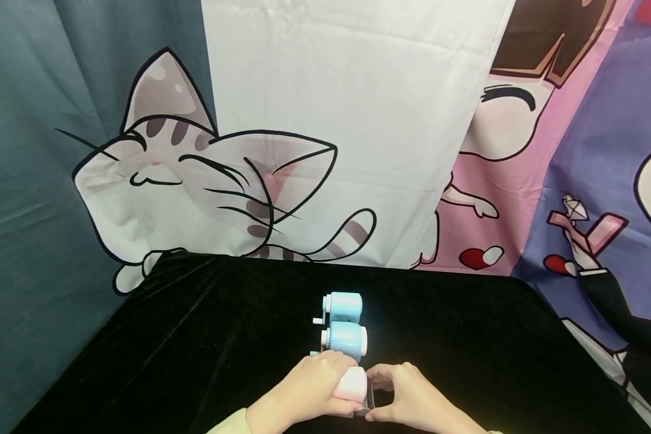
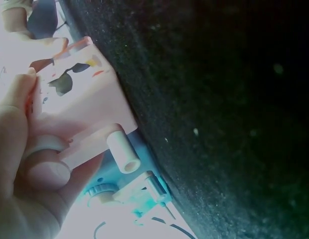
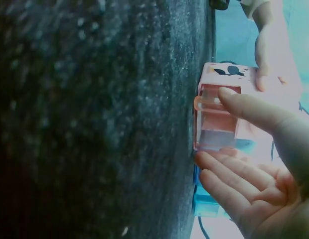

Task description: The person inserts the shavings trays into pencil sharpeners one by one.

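A pink crank pencil sharpener (image 1: pixel 351 384) stands on the black cloth at the near edge of the head view. My left hand (image 1: pixel 317 386) grips its body from the left, fingers over the far side and thumb on the near side. Its crank handle (image 2: pixel 123 152) and dark printed pattern show in the left wrist view. At its right end is a see-through pinkish shavings drawer (image 3: pixel 217 122). My right hand (image 1: pixel 407 392) holds this drawer between thumb and fingertips, the thumb on one side edge and fingers at the other.
Two light blue crank sharpeners, a nearer one (image 1: pixel 347 339) and a farther one (image 1: pixel 345 306), stand in line beyond the pink one, cranks to the left. Black cloth (image 1: pixel 222 337) covers the table. A cartoon-printed curtain (image 1: pixel 347 120) hangs behind.
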`<action>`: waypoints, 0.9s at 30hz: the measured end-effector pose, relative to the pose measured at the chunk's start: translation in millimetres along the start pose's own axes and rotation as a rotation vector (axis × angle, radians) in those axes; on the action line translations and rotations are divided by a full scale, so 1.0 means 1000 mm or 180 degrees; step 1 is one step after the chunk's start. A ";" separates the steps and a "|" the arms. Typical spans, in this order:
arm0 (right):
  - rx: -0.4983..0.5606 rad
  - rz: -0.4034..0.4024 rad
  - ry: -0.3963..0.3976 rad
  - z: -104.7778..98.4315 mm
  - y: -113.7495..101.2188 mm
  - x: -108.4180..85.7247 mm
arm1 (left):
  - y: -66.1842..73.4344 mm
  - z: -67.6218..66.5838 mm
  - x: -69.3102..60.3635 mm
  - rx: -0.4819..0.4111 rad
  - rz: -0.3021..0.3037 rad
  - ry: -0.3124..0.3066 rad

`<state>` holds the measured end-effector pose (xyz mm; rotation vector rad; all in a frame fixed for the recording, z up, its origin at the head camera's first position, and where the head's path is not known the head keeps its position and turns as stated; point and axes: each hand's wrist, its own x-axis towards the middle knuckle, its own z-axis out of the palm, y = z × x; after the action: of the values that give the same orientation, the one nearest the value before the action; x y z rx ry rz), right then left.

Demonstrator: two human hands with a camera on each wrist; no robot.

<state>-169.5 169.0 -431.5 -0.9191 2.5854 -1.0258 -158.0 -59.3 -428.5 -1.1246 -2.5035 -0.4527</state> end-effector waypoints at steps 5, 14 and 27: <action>0.0111 0.0078 -0.0027 0.001 -0.002 0.002 | 0.000 0.000 0.000 0.0026 0.0010 0.0004; 0.0242 0.0137 0.0013 0.003 -0.004 0.004 | 0.000 0.000 0.001 -0.0053 -0.0069 -0.0087; 0.0432 0.0245 -0.0011 0.011 -0.012 0.007 | 0.000 0.001 0.001 -0.0014 -0.0025 0.0059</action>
<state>-165.5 152.0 -431.0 -0.7815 2.4916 -1.1605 -158.5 -58.0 -429.4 -1.1076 -2.4929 -0.4687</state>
